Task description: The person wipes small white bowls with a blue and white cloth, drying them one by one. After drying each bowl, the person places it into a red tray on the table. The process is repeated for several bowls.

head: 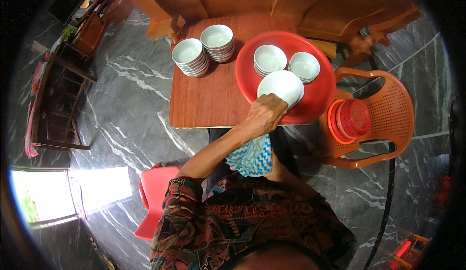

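Note:
My left hand point(267, 111) reaches over the table edge, its fingers on the near rim of a white bowl point(279, 86). That bowl lies over another bowl's edge in a round red plastic basin point(251, 84). Behind it in the basin are two more short stacks, one of larger white bowls point(270, 58) and one of smaller white bowls point(304, 66). Close to my body, my right hand point(275, 166) holds a blue-and-white zigzag-patterned cloth point(253, 157), which hides most of its fingers.
Two taller stacks of white bowls, one at the left point(187, 51) and one behind point(217, 37), stand on the wooden table point(207, 99). An orange plastic armchair point(391, 113) at the right carries stacked red plastic containers point(353, 119). A red chair point(156, 197) is behind me, left.

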`<control>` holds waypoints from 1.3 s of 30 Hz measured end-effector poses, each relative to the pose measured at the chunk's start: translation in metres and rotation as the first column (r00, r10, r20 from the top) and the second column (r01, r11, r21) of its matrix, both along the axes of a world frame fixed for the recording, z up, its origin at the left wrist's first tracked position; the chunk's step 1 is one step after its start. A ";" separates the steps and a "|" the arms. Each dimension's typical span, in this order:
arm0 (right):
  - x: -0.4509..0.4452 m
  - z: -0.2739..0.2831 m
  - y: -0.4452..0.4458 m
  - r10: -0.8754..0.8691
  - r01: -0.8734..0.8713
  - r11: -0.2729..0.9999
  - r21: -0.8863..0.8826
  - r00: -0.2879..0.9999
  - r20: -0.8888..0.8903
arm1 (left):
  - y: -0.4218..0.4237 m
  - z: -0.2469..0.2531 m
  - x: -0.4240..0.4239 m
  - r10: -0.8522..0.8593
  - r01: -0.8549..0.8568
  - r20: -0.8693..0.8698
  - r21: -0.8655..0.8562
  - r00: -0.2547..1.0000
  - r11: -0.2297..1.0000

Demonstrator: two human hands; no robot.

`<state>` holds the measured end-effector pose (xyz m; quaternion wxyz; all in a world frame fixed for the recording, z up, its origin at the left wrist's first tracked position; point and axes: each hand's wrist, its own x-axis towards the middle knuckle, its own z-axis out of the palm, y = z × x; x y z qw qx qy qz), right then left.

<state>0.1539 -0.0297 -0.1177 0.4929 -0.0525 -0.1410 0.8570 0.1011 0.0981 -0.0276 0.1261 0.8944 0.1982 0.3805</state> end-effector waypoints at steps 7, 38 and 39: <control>0.016 -0.003 -0.006 0.006 -0.002 0.999 -0.046 0.996 0.094 | 0.027 -0.051 0.045 -0.006 0.070 -0.255 0.242 0.967 0.968; 0.080 -0.040 -0.057 -0.252 -0.068 0.968 0.243 -0.263 0.931 | 0.080 -0.010 -0.043 0.472 -0.456 0.175 -0.122 0.864 0.881; 0.080 -0.042 -0.054 -0.232 -0.169 0.968 0.184 -0.330 0.915 | 0.095 -0.003 -0.065 0.532 -0.511 0.244 -0.147 0.811 0.847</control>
